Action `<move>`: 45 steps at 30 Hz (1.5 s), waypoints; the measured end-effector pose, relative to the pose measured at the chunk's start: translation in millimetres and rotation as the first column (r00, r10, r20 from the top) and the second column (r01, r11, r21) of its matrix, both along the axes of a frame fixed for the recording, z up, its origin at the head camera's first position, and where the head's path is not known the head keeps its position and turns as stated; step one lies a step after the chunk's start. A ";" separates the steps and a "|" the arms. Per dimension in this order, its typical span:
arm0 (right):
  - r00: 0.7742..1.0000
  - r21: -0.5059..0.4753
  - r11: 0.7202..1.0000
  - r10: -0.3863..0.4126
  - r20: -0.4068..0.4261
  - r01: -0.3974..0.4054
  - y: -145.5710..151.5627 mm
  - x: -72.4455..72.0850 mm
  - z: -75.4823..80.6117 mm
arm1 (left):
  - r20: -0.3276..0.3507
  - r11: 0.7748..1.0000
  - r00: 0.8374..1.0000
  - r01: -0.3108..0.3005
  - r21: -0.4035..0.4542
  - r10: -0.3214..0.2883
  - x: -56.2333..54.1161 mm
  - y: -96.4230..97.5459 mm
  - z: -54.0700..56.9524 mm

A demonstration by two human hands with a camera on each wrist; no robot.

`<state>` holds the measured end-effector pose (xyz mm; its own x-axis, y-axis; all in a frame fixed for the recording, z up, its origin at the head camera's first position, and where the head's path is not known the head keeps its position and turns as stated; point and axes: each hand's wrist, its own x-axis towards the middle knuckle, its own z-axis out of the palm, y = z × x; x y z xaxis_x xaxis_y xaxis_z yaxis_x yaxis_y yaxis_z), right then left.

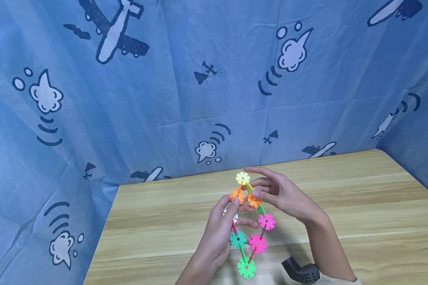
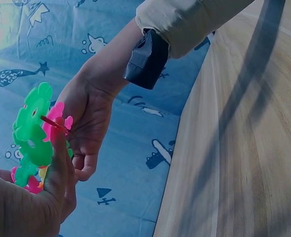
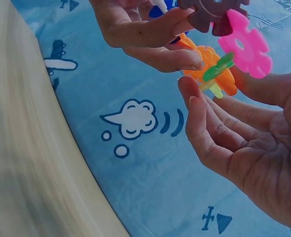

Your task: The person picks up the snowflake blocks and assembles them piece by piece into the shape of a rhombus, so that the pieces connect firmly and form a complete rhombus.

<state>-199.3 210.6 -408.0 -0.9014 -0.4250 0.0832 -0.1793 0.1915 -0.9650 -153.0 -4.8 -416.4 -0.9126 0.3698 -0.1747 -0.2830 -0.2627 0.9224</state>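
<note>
A ring of notched plastic snowflake discs, slotted into one another, hangs upright between both hands above the table. Green discs [image 1: 247, 268] form its lower tip, pink discs [image 1: 266, 221] run up the right side, and a pale yellow disc [image 1: 242, 178] tops it. My left hand [image 1: 217, 231] grips the ring's left side, thumb on an orange disc [image 1: 237, 195], partly covering a white one. On the upper right, my right hand [image 1: 283, 196] pinches the other orange disc [image 1: 254, 200] beside a yellow one. In the right wrist view, its fingertips [image 3: 187, 91] are close to the orange and yellow discs.
Below the hands lies a wood-grain table [image 1: 157, 221]. A blue curtain [image 1: 178, 87] printed with planes and clouds stands behind it and at both sides. A black device [image 1: 301, 271] is worn at the right wrist, by a light sleeve [image 2: 190, 22].
</note>
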 end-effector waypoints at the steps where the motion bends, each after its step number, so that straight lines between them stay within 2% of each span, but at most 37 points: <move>1: 1.000 -0.002 1.000 0.002 -0.002 -0.002 0.2 0.0 0.0 | -0.006 1.000 1.000 0.001 -0.002 -0.001 0.3 0.0 -0.1; 16: 1.000 0.008 1.000 0.004 -0.001 -0.004 0.6 0.6 0.9 | -0.021 0.999 1.000 0.009 -0.054 -0.011 0.2 -1.2 0.5; 35: 0.997 0.095 0.993 -0.060 -0.044 0.064 1.6 2.3 1.8 | -0.010 0.998 1.000 0.014 -0.059 -0.014 0.5 0.1 -1.6; 40: 0.997 0.089 0.994 -0.063 -0.041 0.067 1.4 2.2 1.7 | -0.018 0.997 1.000 0.009 -0.082 -0.011 0.1 -1.0 -1.2; 45: 0.997 0.088 0.994 -0.052 -0.054 0.057 2.4 2.2 0.5 | -0.014 0.998 1.000 0.004 -0.058 -0.005 -1.2 -2.0 -0.9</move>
